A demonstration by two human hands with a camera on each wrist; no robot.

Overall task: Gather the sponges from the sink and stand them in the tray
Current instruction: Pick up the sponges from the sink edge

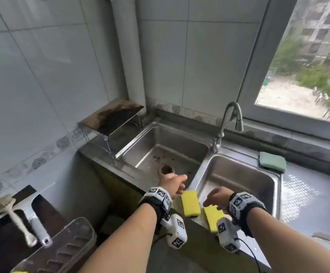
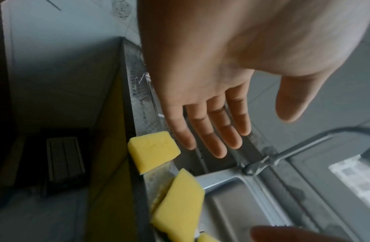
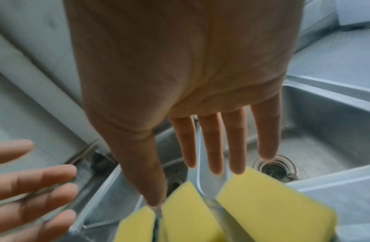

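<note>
Yellow sponges stand on edge on the sink's front rim (image 1: 244, 251), by the divider between the two basins: one (image 1: 190, 203) on the left, another (image 1: 213, 218) on the right. The wrist views show them close up (image 2: 153, 152) (image 2: 178, 208) (image 3: 188, 212) (image 3: 273, 203). A clear plastic rim (image 3: 209, 185) shows between them; I cannot tell whether it is the tray. My left hand (image 1: 177, 183) (image 2: 256, 131) hovers just beyond the left sponge with straight fingers, holding nothing. My right hand (image 1: 213, 198) (image 3: 186, 185) hovers over the right sponge, fingers spread and empty.
A green sponge (image 1: 272, 161) lies on the counter behind the right basin. The faucet (image 1: 229, 123) rises behind the divider. A small rack (image 1: 111, 119) stands at the back left. A clear ridged container (image 1: 67, 249) and a brush (image 1: 16, 217) sit at the lower left.
</note>
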